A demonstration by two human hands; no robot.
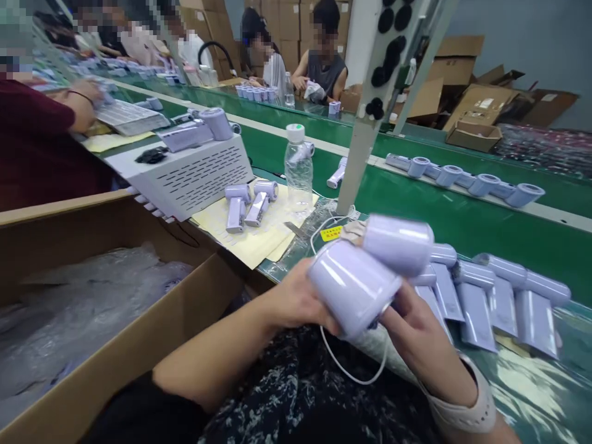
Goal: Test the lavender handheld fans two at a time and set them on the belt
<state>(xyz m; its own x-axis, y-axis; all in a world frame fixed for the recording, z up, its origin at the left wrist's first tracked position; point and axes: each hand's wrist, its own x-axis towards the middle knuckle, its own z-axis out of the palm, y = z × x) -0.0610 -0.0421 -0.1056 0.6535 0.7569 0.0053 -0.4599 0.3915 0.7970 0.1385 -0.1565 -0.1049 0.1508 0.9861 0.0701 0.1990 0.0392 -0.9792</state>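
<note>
Two glossy lavender cylinder-headed devices are held together in front of my chest, slightly blurred. The nearer device (349, 283) rests in my left hand (300, 296), whose fingers are closed around its left and lower side. Close behind it, the farther device (400, 243) overlaps its upper edge. My right hand (411, 320) is closed at the right end of the pair; its fingertips are partly hidden, and I cannot tell which device each finger grips. A white cable (354, 379) loops below the hands. Several similar lavender devices (478, 314) lie right of my right hand.
An open carton (222, 290) with clear plastic bags stands left. A vented metal box (198, 172), a plastic bottle (298, 169) and two devices (245, 206) on yellow paper are ahead. A white post (363, 135) rises beside the green conveyor (462, 213). Co-workers sit beyond.
</note>
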